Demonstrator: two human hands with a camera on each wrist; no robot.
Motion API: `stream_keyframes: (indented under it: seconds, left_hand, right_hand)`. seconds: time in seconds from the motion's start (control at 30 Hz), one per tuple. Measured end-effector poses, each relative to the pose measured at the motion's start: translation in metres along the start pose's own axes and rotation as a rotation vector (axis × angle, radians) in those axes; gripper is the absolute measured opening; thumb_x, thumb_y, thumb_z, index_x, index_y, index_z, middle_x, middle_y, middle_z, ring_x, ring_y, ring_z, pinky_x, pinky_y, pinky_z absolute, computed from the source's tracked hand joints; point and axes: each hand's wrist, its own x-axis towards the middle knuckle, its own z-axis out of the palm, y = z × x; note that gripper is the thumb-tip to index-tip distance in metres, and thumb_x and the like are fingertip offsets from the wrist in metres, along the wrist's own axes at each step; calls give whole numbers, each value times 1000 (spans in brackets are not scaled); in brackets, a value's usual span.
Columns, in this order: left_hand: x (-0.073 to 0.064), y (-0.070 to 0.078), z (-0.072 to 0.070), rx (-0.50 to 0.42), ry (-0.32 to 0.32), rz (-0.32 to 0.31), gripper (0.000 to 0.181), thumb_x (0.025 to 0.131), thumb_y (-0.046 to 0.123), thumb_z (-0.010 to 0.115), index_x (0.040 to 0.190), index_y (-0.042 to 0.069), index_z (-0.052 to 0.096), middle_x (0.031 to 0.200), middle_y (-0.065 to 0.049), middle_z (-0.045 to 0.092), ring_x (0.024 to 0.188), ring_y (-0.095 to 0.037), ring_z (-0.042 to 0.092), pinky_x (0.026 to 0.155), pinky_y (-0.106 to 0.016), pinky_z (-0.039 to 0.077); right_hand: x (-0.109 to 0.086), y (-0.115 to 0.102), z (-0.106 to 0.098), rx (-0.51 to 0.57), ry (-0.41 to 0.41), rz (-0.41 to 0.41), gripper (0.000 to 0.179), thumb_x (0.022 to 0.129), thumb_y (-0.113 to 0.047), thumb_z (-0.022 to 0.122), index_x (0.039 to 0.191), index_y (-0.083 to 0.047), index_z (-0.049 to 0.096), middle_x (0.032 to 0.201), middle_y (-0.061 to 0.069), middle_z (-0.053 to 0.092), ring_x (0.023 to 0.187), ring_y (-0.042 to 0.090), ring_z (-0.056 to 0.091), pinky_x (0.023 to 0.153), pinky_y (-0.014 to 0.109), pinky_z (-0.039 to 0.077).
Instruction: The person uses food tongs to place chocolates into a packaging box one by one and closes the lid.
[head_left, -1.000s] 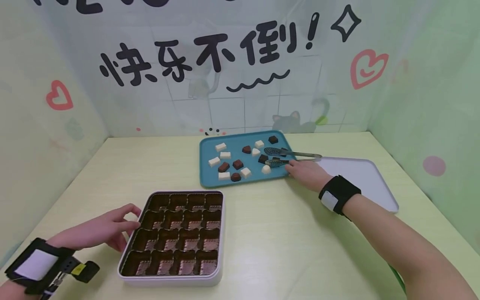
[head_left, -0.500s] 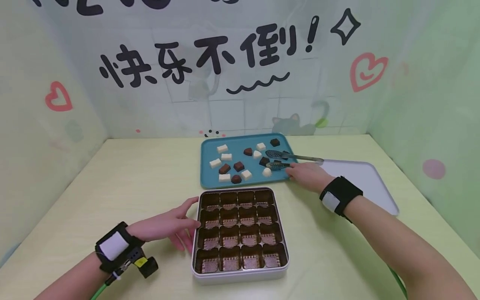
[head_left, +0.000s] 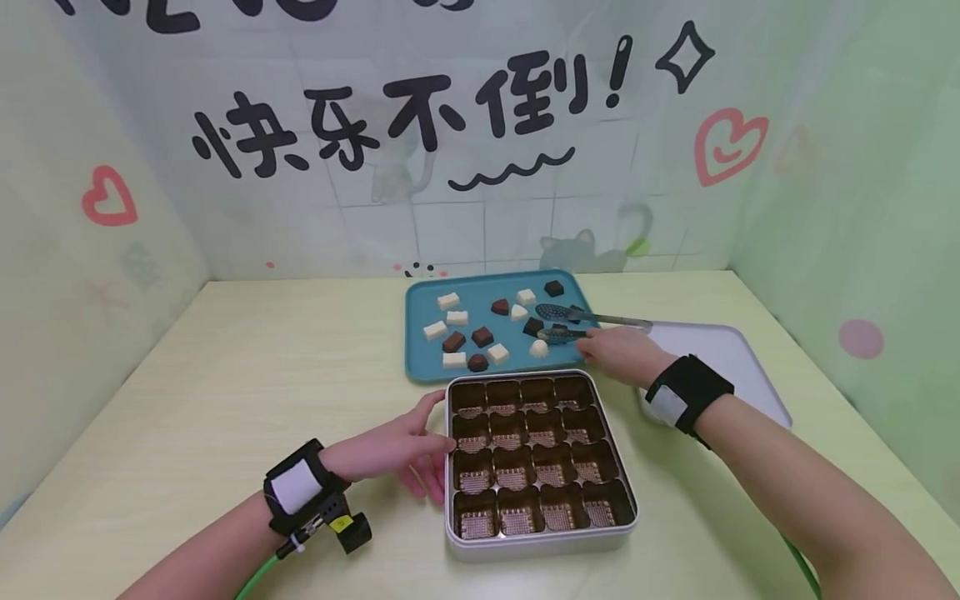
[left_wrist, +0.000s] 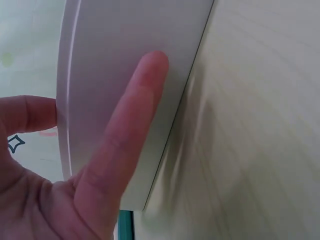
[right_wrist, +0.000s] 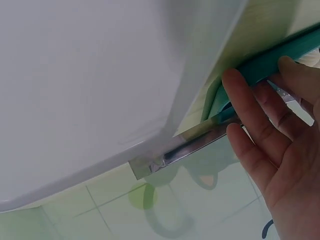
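Note:
My left hand (head_left: 401, 450) lies against the left side of a white box (head_left: 540, 546) with a brown insert of square compartments. In the left wrist view, one straight finger (left_wrist: 127, 120) presses the box's side wall (left_wrist: 120, 45), and another fingertip is at its rim. My right hand (head_left: 626, 354) holds the right edge of a blue tray (head_left: 420, 362), its thumb on the rim in the right wrist view. Several dark, brown and white chocolates (head_left: 482, 337) are spread over that tray. Metal tongs (head_left: 611, 319) lie across its right side, their handle end sticking out past the hand.
A white tray (head_left: 720, 358) sits right of the blue one, partly behind my right wrist. Printed cloth walls (head_left: 285, 225) stand at the back and both sides of the pale wooden table (head_left: 285, 358).
My left hand has slid the white box right, from front left to just in front of the blue tray. The blue tray and right hand have shifted slightly right.

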Motion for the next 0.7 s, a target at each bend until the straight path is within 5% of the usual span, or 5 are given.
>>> stream_keyframes:
  seconds: [0.33, 0.47, 0.57, 0.63, 0.7]
  left_hand:
    - [3, 5, 0, 98, 7, -9, 80, 101, 25, 51, 155, 17, -8, 85, -15, 70, 73, -32, 70, 60, -39, 56]
    - [0, 11, -7, 351, 79, -5, 82, 100, 36, 55, 156, 14, -1, 93, -7, 68, 76, -22, 68, 65, -37, 54]
    - [-1, 17, -14, 582, 161, 32, 83, 97, 47, 57, 156, 13, 9, 112, -6, 64, 95, -21, 65, 79, -40, 52]
    - [1, 18, -18, 641, 183, 67, 86, 94, 50, 59, 156, 14, 11, 128, -8, 57, 113, -25, 58, 91, -42, 47]
    - [6, 16, -20, 608, 165, 98, 92, 91, 49, 64, 157, 17, 8, 143, -14, 44, 128, -30, 47, 100, -46, 42]
  right_hand:
    - [-1, -1, 0, 40, -5, 17, 24, 94, -7, 63, 76, -12, 48, 71, 0, 37, 60, 14, 30, 57, 27, 23]
    - [1, 3, -5, 96, 21, 64, 17, 94, -9, 63, 80, -11, 54, 72, -1, 45, 61, 13, 40, 57, 29, 34]
    - [2, 10, -11, 122, 69, 139, 10, 93, -13, 65, 89, -7, 58, 81, 3, 55, 68, 17, 52, 61, 36, 46]
    - [3, 17, -14, 130, 80, 203, 19, 92, -18, 68, 100, -2, 59, 92, 10, 57, 77, 24, 57, 66, 42, 49]
    - [3, 25, -14, 129, 51, 269, 35, 92, -23, 68, 114, 2, 57, 105, 17, 56, 89, 32, 58, 72, 47, 50]
